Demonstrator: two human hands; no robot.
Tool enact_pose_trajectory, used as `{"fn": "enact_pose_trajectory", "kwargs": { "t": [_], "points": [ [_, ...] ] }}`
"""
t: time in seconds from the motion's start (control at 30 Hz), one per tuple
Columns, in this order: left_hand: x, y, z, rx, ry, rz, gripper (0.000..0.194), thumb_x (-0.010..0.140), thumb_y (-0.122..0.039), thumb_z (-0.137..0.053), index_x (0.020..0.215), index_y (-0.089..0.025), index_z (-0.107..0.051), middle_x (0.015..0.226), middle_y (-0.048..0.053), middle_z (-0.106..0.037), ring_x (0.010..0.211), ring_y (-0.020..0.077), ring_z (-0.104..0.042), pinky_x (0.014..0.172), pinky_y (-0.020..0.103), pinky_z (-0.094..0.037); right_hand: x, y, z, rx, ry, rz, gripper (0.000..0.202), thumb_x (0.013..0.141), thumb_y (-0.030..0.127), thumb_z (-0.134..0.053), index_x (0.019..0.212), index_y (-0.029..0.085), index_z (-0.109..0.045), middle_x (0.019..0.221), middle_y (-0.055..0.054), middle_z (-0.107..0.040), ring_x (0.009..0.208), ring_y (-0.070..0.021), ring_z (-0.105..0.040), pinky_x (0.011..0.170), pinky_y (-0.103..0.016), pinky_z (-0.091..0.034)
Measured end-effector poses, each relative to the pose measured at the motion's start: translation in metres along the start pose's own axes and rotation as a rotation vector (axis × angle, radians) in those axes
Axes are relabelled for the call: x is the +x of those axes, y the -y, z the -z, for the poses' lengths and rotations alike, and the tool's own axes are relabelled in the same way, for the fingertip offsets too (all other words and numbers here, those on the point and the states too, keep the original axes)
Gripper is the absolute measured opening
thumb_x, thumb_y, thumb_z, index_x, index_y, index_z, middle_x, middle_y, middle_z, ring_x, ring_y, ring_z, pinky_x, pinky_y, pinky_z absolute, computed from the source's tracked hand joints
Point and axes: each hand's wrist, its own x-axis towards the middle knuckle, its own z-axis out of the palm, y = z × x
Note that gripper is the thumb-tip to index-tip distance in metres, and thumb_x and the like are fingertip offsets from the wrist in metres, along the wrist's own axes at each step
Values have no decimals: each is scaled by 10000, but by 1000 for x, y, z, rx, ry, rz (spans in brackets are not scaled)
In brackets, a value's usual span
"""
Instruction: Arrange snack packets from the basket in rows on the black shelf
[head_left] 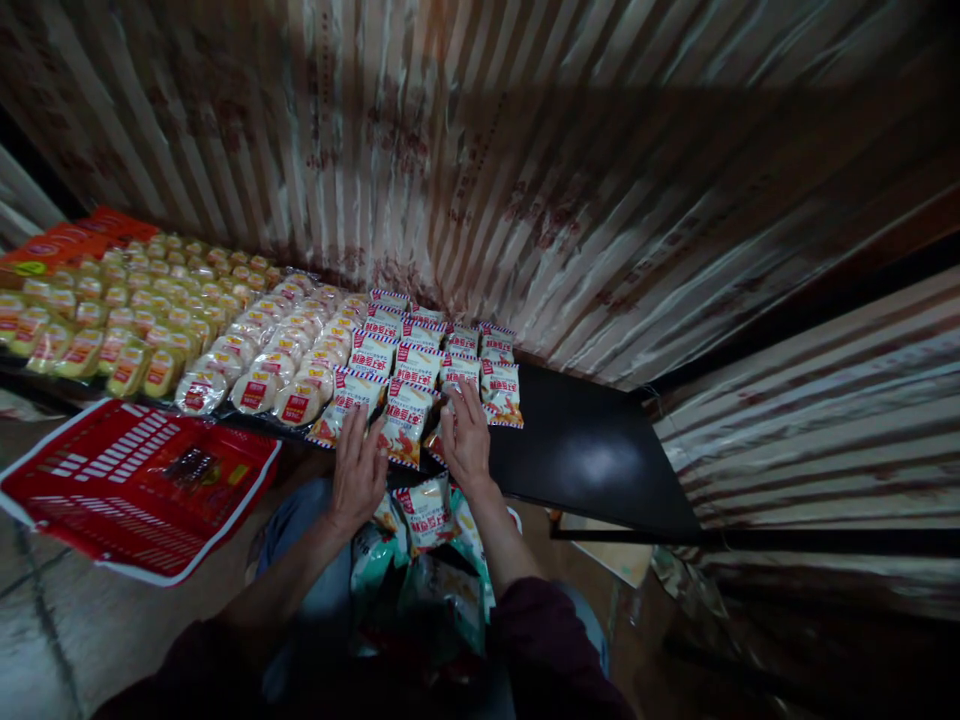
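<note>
Rows of small white snack packets (415, 365) with red and blue striped edges lie on a black shelf (585, 440). My left hand (360, 465) rests with its fingers stretched over the front packets on the left. My right hand (466, 440) lies over the packets at the right of the front row, fingers extended and partly covering one. Neither hand is closed around a packet. Below my hands, close to my lap, sit another striped snack packet (426, 512) and several green bags (450, 590), partly in shadow.
Left of the packets stand round white wrapped cakes (255, 392) and yellow wrapped cakes (127, 368), with orange packages (67, 240) beyond. A red basket (150, 480) is below the shelf at left. Crinkled striped sheeting (420, 150) hangs behind. A dark post (795, 315) runs at right.
</note>
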Motion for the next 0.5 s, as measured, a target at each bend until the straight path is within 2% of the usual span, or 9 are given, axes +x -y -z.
{"fn": "enact_pose_trajectory", "kwargs": {
  "t": [0.1, 0.23, 0.37, 0.5],
  "points": [
    [4, 8, 11, -25, -81, 45, 448, 941, -209, -325, 1389, -208, -330, 1509, 119, -283, 1420, 265, -180, 1115, 534, -266, -26, 0, 3, 14, -25, -18, 430, 959, 313, -283, 1310, 184, -495, 1467, -90, -389, 1408, -215, -252, 1114, -465, -305],
    [14, 14, 20, 6, -100, 47, 401, 924, -179, -332, 1313, -216, -419, 1463, 103, -358, 1421, 261, -175, 1104, 540, -290, -41, 1, 7, 12, -103, -72, 424, 958, 305, -285, 1280, 152, -515, 1472, -109, -374, 1413, -212, -237, 1118, -449, -298],
    [9, 2, 22, -29, 27, -65, 366, 898, -136, -353, 1228, -199, -497, 1428, 105, -408, 1411, 252, -215, 1111, 512, -308, -59, 0, 8, 19, -197, -183, 433, 959, 315, -284, 1274, 121, -509, 1468, -147, -364, 1397, -219, -274, 1105, -452, -314],
    [-21, -23, 12, -89, 200, -142, 393, 893, -120, -337, 1250, -179, -489, 1407, 109, -442, 1382, 219, -296, 1092, 467, -367, -88, 0, 6, 24, -119, -201, 428, 961, 316, -284, 1278, 137, -510, 1464, -137, -375, 1407, -228, -251, 1093, -461, -323]
  ]
}}
